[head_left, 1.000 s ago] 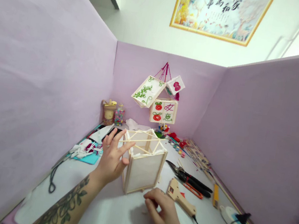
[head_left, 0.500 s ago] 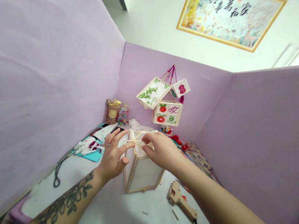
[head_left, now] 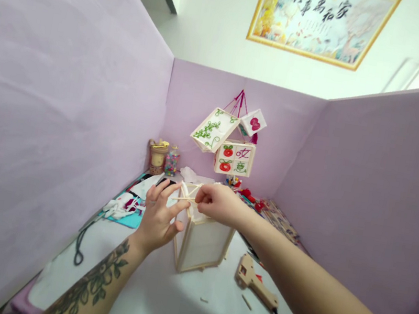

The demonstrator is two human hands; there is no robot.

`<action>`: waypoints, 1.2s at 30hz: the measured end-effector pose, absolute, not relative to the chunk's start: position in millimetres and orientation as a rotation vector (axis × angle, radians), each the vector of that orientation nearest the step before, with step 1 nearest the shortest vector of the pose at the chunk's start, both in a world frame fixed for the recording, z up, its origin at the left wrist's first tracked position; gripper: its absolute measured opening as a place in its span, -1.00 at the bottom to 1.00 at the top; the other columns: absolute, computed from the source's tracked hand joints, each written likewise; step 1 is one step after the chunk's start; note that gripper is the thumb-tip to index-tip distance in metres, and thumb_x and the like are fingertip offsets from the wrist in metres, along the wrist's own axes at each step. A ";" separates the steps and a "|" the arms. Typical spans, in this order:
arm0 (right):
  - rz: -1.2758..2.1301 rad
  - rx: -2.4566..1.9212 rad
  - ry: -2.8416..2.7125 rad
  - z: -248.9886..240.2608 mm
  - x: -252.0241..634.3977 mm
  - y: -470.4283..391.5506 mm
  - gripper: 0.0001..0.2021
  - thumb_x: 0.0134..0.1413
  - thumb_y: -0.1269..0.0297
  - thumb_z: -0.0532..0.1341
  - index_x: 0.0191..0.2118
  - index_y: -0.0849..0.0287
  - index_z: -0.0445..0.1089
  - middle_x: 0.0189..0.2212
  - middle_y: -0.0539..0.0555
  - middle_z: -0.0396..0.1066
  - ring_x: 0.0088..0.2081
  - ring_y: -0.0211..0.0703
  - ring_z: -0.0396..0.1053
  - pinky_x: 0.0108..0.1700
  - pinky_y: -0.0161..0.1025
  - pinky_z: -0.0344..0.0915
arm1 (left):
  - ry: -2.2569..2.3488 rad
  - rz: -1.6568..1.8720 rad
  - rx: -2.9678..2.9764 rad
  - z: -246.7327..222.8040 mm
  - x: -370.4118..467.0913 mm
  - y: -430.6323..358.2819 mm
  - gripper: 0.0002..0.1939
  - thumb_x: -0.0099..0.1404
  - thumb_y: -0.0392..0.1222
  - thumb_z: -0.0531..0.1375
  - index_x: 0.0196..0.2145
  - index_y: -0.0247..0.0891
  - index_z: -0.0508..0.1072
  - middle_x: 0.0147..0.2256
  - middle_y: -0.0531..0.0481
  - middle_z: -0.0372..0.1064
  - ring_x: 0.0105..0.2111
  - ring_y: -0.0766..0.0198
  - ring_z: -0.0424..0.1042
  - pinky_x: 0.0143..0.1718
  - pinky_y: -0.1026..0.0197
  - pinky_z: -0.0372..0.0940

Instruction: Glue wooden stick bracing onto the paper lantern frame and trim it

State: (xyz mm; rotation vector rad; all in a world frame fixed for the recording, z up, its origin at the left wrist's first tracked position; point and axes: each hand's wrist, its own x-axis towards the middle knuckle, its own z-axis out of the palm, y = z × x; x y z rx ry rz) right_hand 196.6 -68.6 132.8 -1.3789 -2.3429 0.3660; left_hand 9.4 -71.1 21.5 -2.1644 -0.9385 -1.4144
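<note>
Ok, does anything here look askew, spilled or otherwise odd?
Slightly: a straight scrap lies loose beside the glue gun, and a small scrap before the white-panelled box, like stray offcuts. The green-patterned hanging box looks askew, clearly tilted. Nothing looks spilled.

head: worn on head | faces forward and down | hands within close view | single view

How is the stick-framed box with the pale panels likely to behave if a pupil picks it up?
The stick-framed box is probably light for its size: thin sticks around sheet-like panels. Its straight edges suggest it would hold its shape, but the panels might dent under pressing hands. Flat sides make rolling unlikely.
</note>
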 end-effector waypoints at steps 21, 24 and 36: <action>0.316 -1.496 -2.412 133.1 191.4 -63.7 -0.85 -0.17 0.47 0.19 -0.43 0.14 0.48 -0.47 -0.01 0.53 -0.43 -0.25 0.41 -0.44 -0.40 0.15 | -0.943 -1.495 -2.285 22.6 2.6 -67.6 -0.28 0.37 0.26 -0.31 0.08 -0.13 0.44 0.00 -0.19 0.18 0.04 0.01 0.19 0.07 -0.10 0.08; 0.368 -1.513 -2.431 138.1 191.4 -62.2 -0.85 -0.16 0.45 0.19 -0.43 0.15 0.49 -0.48 -0.02 0.53 -0.43 -0.25 0.42 -0.47 -0.41 0.16 | -0.959 -1.482 -2.304 22.2 5.0 -66.3 -0.26 0.36 0.28 -0.31 0.06 -0.11 0.46 0.01 -0.19 0.17 0.04 0.00 0.18 0.08 -0.12 0.06; 0.546 -1.635 -2.494 155.6 188.8 -61.2 -0.85 -0.22 0.42 0.21 -0.44 0.16 0.51 -0.47 -0.02 0.55 -0.50 -0.29 0.39 -0.55 -0.43 0.14 | -0.962 -1.483 -2.345 22.3 5.0 -62.2 -0.23 0.35 0.30 -0.32 0.04 -0.16 0.48 0.03 -0.21 0.18 0.08 -0.01 0.17 0.12 -0.11 0.03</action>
